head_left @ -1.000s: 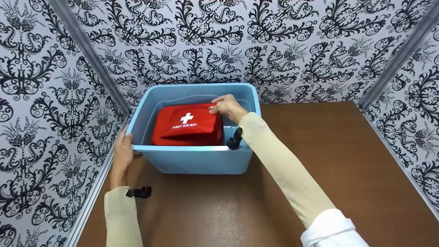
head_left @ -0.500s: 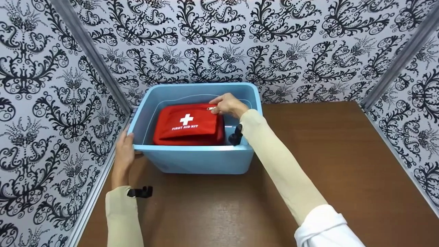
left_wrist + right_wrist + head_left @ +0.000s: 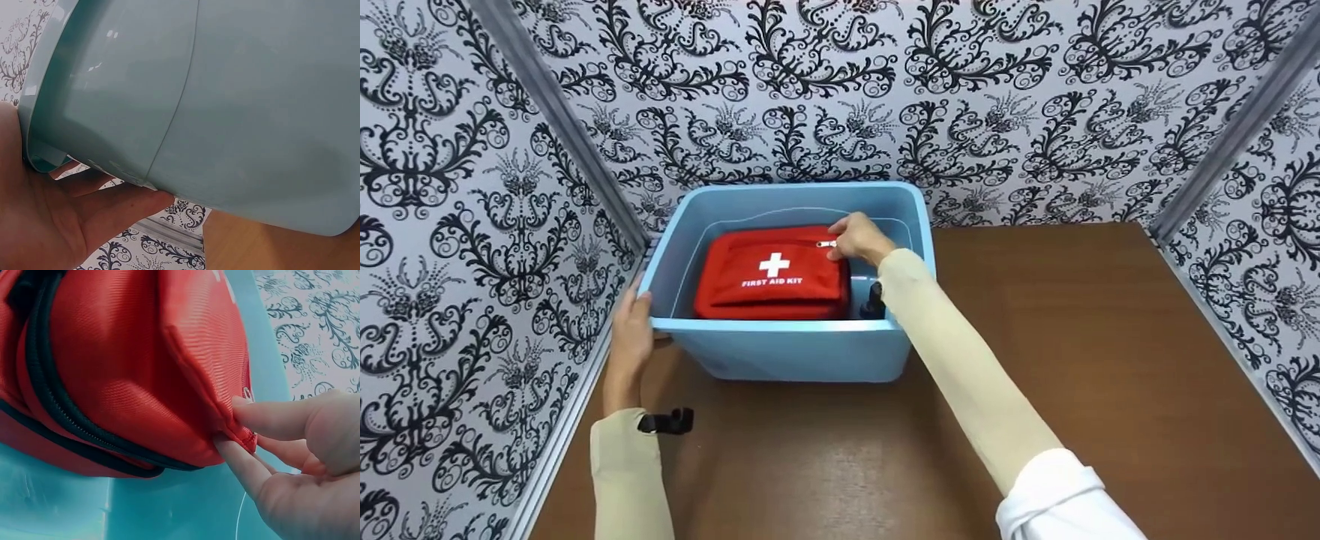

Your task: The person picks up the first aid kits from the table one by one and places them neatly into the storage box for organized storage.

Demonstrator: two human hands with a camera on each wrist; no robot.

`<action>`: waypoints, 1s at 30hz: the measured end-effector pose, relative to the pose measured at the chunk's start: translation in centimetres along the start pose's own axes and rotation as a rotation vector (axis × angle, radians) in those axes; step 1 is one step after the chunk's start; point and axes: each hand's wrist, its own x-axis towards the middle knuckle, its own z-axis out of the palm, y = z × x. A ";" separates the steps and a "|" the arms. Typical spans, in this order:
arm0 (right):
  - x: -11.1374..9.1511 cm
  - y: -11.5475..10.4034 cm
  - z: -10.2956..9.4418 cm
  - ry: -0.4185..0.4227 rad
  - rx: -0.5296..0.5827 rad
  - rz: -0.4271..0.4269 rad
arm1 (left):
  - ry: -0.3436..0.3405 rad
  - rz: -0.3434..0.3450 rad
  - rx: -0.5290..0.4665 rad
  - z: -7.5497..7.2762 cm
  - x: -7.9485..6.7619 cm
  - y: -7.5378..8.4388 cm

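Note:
A red first aid kit (image 3: 772, 274) with a white cross lies in a light blue plastic tub (image 3: 802, 352). My right hand (image 3: 864, 238) reaches over the tub and pinches the kit's far right top corner, close by a silver zipper pull (image 3: 826, 244). The right wrist view shows the thumb and fingers squeezing a fold of the red fabric (image 3: 191, 354), above a black zipper (image 3: 84, 430) that curves around the side. At the tub's front left corner, my left hand (image 3: 631, 328) holds the rim, with fingers along the outer wall (image 3: 225, 112).
The tub stands on a brown wooden table (image 3: 1072, 360), near the patterned back wall (image 3: 840, 90) and left wall. Grey metal posts (image 3: 559, 112) mark the corners. A band with a black mount (image 3: 667, 421) circles each sleeved wrist.
The kit's lifted top has come down flatter, and its printed cross has shifted slightly right and down. My right hand keeps its pinch and has lowered a little. The left hand stays put.

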 end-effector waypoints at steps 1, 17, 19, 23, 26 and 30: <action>0.0 0.0 0.1 0.005 -0.011 0.000 | -0.002 -0.002 0.002 0.0 0.0 0.0; -0.1 0.2 0.8 0.039 -0.047 -0.017 | 0.014 -0.012 0.029 0.1 -0.4 -0.6; -0.1 0.3 0.8 0.049 -0.046 -0.017 | 0.025 0.001 0.039 0.1 -0.4 -0.6; -0.1 0.4 0.7 0.087 -0.066 -0.015 | 0.018 -0.017 0.031 0.2 -0.3 -0.5; 0.0 0.3 0.5 0.120 -0.066 -0.021 | -0.003 -0.045 0.019 0.1 -0.3 -0.3; -0.2 0.0 0.0 0.135 0.040 -0.019 | -0.034 -0.040 0.037 -0.1 -0.2 -0.1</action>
